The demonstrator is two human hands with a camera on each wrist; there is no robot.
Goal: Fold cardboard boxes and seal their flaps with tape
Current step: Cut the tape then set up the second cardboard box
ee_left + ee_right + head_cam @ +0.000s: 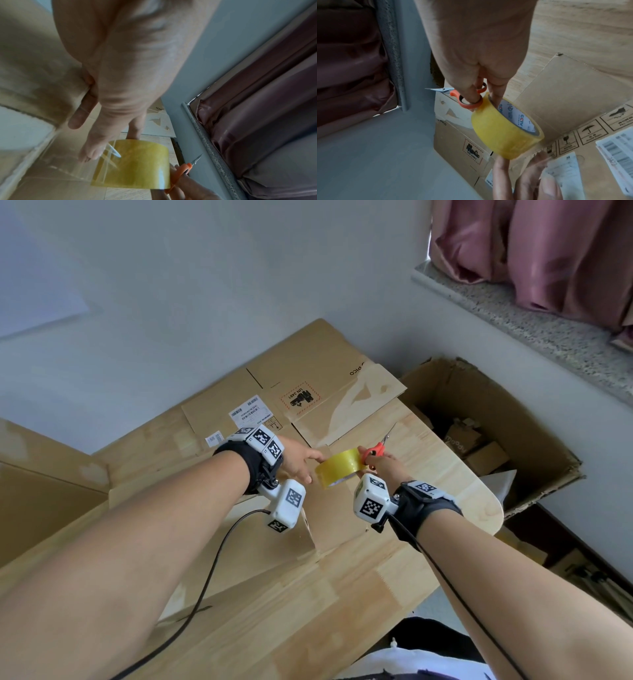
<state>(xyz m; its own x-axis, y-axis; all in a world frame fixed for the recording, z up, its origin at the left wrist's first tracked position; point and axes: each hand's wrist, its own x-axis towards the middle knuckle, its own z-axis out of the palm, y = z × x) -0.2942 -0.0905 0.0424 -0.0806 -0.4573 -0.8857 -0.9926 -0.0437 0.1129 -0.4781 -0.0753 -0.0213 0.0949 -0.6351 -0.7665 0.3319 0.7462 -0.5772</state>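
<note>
A yellow tape roll (337,468) hangs above the wooden table (445,474), between my two hands. My right hand (378,465) grips the roll, with fingers inside its core (517,117). One finger of that hand is hooked through a loop of the orange-handled scissors (467,102), whose blades point away. My left hand (301,463) reaches the roll from the left with straight fingers. Its fingertips (91,154) lie on a clear strip of tape (73,167) pulled off the roll (135,165). A flattened cardboard box (294,378) with labels lies on the table beyond my hands.
More cardboard (51,494) sits at the left, and a flap (329,518) lies under my wrists. A large open box (496,405) with smaller boxes inside stands off the table's right edge. The wall, a stone sill (531,316) and a pink curtain (548,251) lie beyond.
</note>
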